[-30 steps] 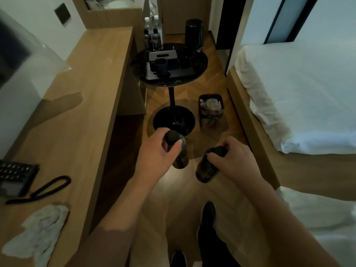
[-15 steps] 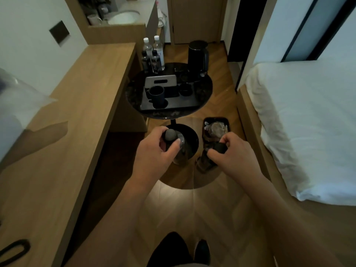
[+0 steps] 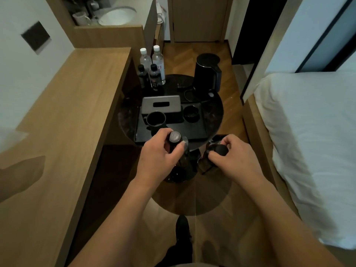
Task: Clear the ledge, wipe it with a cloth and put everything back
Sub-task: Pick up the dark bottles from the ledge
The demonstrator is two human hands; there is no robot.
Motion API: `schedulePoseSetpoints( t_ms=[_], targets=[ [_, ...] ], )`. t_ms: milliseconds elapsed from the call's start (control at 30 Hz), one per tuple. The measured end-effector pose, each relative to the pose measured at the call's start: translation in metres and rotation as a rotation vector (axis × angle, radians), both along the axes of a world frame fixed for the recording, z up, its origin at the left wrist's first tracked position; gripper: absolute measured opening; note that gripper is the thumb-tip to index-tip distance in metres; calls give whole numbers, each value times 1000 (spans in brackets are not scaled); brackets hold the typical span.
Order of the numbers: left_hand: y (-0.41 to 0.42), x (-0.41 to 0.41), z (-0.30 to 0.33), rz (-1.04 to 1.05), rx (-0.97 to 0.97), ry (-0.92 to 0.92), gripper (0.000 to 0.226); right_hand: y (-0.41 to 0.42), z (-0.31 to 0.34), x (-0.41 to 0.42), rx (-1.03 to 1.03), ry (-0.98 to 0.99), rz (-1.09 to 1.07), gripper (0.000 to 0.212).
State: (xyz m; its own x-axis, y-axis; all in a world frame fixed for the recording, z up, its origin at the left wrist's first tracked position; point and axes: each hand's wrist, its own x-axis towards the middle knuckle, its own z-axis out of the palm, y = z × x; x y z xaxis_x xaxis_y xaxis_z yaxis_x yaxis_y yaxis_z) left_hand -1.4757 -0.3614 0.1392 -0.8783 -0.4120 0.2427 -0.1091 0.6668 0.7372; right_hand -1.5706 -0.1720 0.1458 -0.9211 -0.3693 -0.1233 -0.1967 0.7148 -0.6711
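Gripping state, left hand (image 3: 159,157): fingers curled round dark bottle (image 3: 178,145), frame centre, cap upward.
Right hand (image 3: 229,157): fingers curled round second dark bottle (image 3: 215,153), tilted.
Position: both above near rim of round table (image 3: 217,116).
Materials: glossy black tabletop, rectangular tray (image 3: 194,130), matte mug (image 3: 155,120); ledge (image 3: 73,105) woodgrain, left.

Both hands, left hand (image 3: 159,157) and right hand (image 3: 231,158), have carried their dark bottles forward, reaching the round table's (image 3: 217,112) near edge at frame centre
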Motion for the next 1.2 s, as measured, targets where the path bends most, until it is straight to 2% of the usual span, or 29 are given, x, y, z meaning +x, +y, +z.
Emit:
schedulePoseSetpoints(
  t_ms=[367, 767, 967, 1200],
  targets=[
    [-87, -118, 17, 78, 44, 88, 23, -95, 10, -129, -80, -18, -1, 26],
    [-183, -246, 31, 380, 39, 79, 21, -221, 14, -293, -178, -39, 124, 27],
    [-241, -282, 12, 463, 61, 7, 23, -294, -11, -337, -93, -36, 207, 29],
    [-297, -310, -39, 502, 130, -94, 25, -354, -55, -352, -7, -47, 275, 30]
  ],
)
